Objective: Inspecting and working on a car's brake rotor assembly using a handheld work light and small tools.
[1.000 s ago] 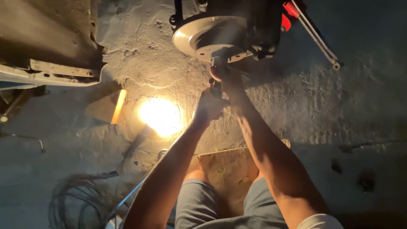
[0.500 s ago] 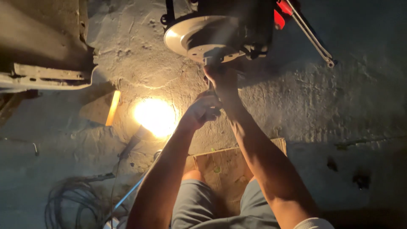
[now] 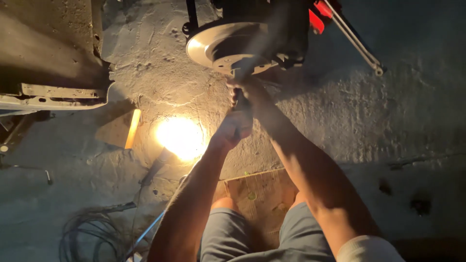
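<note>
Two knees in grey shorts (image 3: 228,237) sit nearest the camera, over a piece of cardboard (image 3: 262,194) on the concrete floor (image 3: 388,126). From there both forearms reach forward. The left hand (image 3: 232,127) is closed around a dark tool handle (image 3: 241,104), though dim light hides what kind of tool it is. The right hand (image 3: 250,90) sits just ahead with its fingers curled on the same handle, right under the brake disc (image 3: 225,46). That disc hangs above the floor at the top centre, still on its hub. It looks heavy, rigid steel with a smooth face, so the rim edge likely gives the surest grip. A work light (image 3: 179,138) glares left of the hands, and coiled cable (image 3: 92,237) lies lower left.
</note>
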